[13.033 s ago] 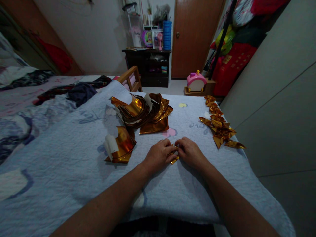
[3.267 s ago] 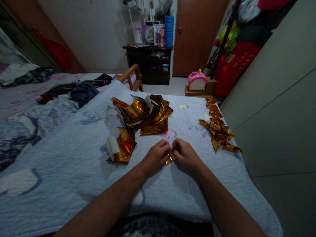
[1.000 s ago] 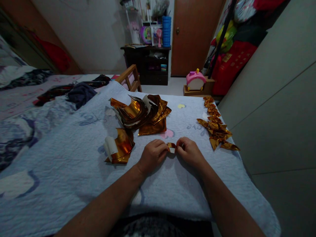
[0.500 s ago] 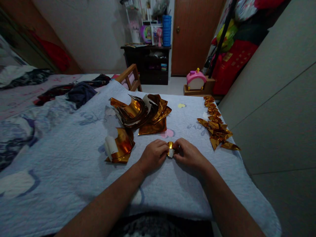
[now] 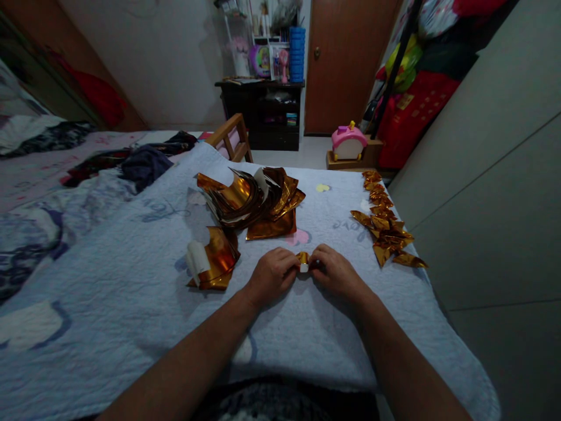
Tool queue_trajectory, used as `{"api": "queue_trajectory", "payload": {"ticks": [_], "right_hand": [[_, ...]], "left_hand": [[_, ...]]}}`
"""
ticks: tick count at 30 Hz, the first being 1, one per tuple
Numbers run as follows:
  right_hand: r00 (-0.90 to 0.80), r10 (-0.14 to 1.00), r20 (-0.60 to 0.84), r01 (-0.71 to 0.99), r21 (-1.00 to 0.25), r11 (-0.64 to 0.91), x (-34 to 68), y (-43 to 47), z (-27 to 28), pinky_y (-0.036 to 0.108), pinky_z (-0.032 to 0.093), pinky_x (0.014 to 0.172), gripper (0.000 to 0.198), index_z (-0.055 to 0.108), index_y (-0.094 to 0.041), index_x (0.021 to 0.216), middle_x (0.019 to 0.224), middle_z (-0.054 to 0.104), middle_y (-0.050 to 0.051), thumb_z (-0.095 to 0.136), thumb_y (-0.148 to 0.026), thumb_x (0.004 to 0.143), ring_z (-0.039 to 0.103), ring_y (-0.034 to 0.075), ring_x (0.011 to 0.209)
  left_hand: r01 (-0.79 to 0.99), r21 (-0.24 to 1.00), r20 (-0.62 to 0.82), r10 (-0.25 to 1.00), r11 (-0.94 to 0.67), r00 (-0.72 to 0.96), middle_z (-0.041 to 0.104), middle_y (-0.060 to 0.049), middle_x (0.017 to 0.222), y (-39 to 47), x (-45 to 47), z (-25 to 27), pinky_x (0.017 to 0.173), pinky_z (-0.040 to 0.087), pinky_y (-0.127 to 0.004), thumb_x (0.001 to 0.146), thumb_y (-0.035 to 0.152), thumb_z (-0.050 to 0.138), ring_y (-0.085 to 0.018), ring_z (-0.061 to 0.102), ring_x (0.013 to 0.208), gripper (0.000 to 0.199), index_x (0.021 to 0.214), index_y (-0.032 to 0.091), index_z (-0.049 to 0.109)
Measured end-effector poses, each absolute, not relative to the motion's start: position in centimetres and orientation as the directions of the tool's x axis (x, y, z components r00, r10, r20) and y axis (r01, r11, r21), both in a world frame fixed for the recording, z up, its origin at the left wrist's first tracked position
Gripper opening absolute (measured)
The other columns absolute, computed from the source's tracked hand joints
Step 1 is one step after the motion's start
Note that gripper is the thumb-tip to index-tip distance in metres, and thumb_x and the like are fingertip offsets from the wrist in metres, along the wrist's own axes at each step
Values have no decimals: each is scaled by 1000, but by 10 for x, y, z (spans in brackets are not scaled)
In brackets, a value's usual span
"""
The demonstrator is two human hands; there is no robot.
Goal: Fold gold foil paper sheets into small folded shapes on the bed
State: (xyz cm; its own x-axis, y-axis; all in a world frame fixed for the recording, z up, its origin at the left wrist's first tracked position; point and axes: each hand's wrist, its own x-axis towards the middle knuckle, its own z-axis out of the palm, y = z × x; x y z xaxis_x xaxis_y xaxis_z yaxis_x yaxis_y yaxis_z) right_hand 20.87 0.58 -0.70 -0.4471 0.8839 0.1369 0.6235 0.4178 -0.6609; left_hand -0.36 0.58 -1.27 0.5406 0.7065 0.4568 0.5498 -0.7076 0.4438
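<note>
Fingers (image 5: 291, 261) of both hands close on one small gold foil piece (image 5: 303, 261), the left hand (image 5: 275, 272) pinching its left end and the right hand (image 5: 333, 270) its right, so it sits between the fingertips with a pale face showing. (I get only a sliver of it past the knuckles.) My worry is tearing: I judge it thin, and uneven pull from the two pinches could split it or crease it askew. A slack pinch could let it spring open. Left of the fingers lies a small foil stack (image 5: 219, 257), and beyond them a larger foil stack (image 5: 254, 202); both curl, so a sweeping forearm might scatter sheets. Well right of the fingers, shaped foil pieces (image 5: 390, 234) lie along the edge of the quilted cover (image 5: 144, 292), where a tug on the cloth could drop them.

Far beyond the fingers, a clear container (image 5: 232, 32) holds something pinkish I cannot make out; below it, a dark cabinet (image 5: 284, 142) has small coloured items (image 5: 291, 119) on a shelf.
</note>
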Motion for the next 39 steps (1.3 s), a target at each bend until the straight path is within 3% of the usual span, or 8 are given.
{"api": "queue_trajectory", "payload": {"ticks": [9,16,23,29,39], "right_hand": [[-282,949,142,649,-700,298,204,4,-9,28,38,67,21,48,-22,87,83,58,-1,55,-8,74,52,16,73],[-376,898,230,612,-666,427,206,6,-9,28,41,73,18,52,-22,80,88,56,2,53,-4,77,54,18,82],[-407,886,224,629,-635,449,205,4,-5,31,43,82,23,59,-22,82,91,60,3,54,0,77,56,20,91],[-447,884,139,655,-623,429,203,3,-4,29,43,79,22,65,-20,84,90,60,3,57,0,80,57,19,89],[-444,886,133,637,-649,416,204,3,-2,28,42,78,20,66,-20,85,90,61,2,59,-2,82,57,17,87]], "left_hand": [[569,428,457,711,-702,534,69,-6,85,6,-4,-11,75,48,-33,86,9,53,-21,60,81,13,85,19,62],[556,447,466,713,-701,525,70,-7,90,6,-3,-11,77,49,-34,87,10,54,-21,61,86,14,89,19,64],[525,423,518,672,-739,529,71,-6,88,6,-3,-12,77,51,-34,86,9,55,-21,62,85,14,88,19,65],[548,410,462,684,-729,565,69,-5,85,7,-3,-15,75,48,-32,84,7,57,-20,60,82,15,85,19,64],[575,383,437,690,-723,577,71,-7,96,7,-4,-19,80,50,-35,85,10,62,-22,61,90,13,93,19,68]]}}
